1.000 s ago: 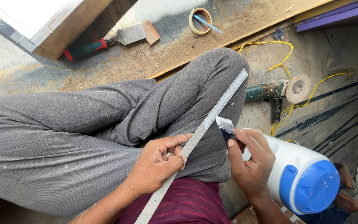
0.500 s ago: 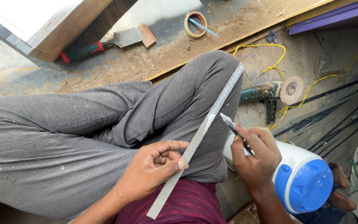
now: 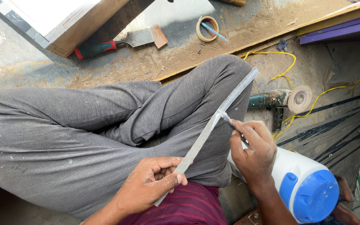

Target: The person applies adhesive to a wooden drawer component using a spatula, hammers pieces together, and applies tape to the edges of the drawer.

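My left hand [image 3: 148, 187] grips the lower end of a long grey metal strip [image 3: 213, 125] that lies slanted across my bent knee in grey trousers. My right hand [image 3: 253, 152] holds a small thin tool [image 3: 230, 123] whose tip touches the strip near its middle, where a dab of white paste shows. Under my right hand stands a white jar with a blue lid [image 3: 309, 193].
An angle grinder [image 3: 282, 100] with a yellow cable lies beyond the knee. On the dusty board ahead lie a scraper with a red-green handle [image 3: 119, 41] and a tape roll [image 3: 207, 28]. A wooden block [image 3: 63, 21] stands far left, purple boards [image 3: 340, 29] at right.
My right hand has moved up and left, bringing the tool tip with white paste onto the strip. My left hand has slid a little lower along the strip.
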Motion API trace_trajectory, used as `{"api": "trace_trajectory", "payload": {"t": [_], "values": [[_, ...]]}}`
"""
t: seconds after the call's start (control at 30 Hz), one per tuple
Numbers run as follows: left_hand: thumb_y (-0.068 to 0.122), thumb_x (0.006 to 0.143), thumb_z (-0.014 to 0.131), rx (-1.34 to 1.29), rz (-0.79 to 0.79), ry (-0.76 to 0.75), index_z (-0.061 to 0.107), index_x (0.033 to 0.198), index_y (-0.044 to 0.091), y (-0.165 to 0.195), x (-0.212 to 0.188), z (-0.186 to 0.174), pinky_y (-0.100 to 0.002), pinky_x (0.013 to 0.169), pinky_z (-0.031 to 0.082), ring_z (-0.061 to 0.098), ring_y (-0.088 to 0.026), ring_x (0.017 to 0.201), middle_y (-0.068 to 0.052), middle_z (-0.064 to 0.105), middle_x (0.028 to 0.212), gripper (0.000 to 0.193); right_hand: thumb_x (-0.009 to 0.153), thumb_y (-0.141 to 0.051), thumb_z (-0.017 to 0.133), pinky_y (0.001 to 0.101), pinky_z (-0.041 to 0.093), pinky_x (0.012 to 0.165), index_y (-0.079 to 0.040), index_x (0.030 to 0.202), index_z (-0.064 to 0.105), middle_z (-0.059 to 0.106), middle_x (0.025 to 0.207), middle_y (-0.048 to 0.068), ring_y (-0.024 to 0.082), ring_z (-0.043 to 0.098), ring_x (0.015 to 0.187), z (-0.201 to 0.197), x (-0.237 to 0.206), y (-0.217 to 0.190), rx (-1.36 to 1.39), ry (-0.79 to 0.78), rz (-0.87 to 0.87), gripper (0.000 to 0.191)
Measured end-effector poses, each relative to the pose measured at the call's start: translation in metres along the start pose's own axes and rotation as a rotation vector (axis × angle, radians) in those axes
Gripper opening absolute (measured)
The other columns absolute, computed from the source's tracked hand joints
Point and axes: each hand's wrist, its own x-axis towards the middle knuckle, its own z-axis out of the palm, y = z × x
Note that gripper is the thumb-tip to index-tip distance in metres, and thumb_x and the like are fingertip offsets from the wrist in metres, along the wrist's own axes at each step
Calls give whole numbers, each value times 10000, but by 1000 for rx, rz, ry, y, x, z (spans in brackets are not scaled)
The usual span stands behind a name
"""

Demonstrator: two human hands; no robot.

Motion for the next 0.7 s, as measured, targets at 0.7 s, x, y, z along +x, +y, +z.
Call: {"api": "trace_trajectory", "payload": {"t": [0.7], "values": [[150,868,684,114,143,170,764,1198,16,11,27,16,-217,545,462,547,-39,623,-5,602,803,365,707,-10,775,380,528,724,-116,1072,797,632,902,18,223,636,802,-16,-47,-36,-255,-30,-290,381]]}}
